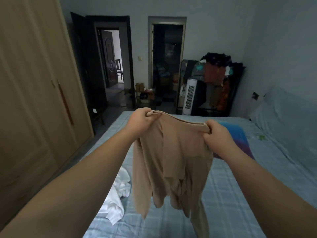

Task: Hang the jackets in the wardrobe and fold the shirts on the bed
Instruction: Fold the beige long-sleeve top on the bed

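Here, the beige shirt [171,152] hangs in the air above the middle of the bed [231,194], held up by its top edge. The left hand [140,120] has its fingers curled tight round one end of that edge, and the right hand [217,134] grips the other end the same way, so the fabric sags slightly between them. The shirt is thin and plain, and its body and long sleeves trail down in loose folds, clear of the bedcover.

Below it, a crumpled white garment [118,194] lies at the bed's left edge. Towards the far right corner sits a blue and purple item [240,140], perhaps a folded cloth or cushion; the right wrist hides part of it. The checked cover between the two and towards the far edge is bare.

A narrow strip of floor separates the bed's left edge from the wardrobe [34,100], whose doors are closed, so its contents cannot be seen. Beyond the far edge, a clothes rack [219,79] is loaded with dark and red garments, with a white tower appliance [188,97] just beside it.
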The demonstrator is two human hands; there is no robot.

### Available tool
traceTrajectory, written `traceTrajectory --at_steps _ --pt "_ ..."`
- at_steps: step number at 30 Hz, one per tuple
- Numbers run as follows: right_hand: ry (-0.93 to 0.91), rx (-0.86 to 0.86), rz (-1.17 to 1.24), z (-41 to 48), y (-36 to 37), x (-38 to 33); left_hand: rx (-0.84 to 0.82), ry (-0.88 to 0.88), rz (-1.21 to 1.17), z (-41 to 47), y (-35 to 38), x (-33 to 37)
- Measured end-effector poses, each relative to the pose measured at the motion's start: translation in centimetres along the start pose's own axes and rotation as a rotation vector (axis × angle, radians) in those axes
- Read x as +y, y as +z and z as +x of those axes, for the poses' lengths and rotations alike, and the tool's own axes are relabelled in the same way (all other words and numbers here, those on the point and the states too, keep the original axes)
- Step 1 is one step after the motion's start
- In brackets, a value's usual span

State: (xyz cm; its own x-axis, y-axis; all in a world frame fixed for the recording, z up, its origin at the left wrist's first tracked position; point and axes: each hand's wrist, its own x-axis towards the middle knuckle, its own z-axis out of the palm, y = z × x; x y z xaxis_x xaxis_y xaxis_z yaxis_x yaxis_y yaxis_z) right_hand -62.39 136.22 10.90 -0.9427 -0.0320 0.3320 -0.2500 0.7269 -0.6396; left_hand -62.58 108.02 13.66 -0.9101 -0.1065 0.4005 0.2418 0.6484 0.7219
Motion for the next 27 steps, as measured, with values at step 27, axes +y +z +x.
traceTrajectory --at_steps 27 --pt "0.022 -0.080 0.207 3.2 -1.3 2.5 -0.257 -0.071 0.075 -0.1 -2.2 -2.2"
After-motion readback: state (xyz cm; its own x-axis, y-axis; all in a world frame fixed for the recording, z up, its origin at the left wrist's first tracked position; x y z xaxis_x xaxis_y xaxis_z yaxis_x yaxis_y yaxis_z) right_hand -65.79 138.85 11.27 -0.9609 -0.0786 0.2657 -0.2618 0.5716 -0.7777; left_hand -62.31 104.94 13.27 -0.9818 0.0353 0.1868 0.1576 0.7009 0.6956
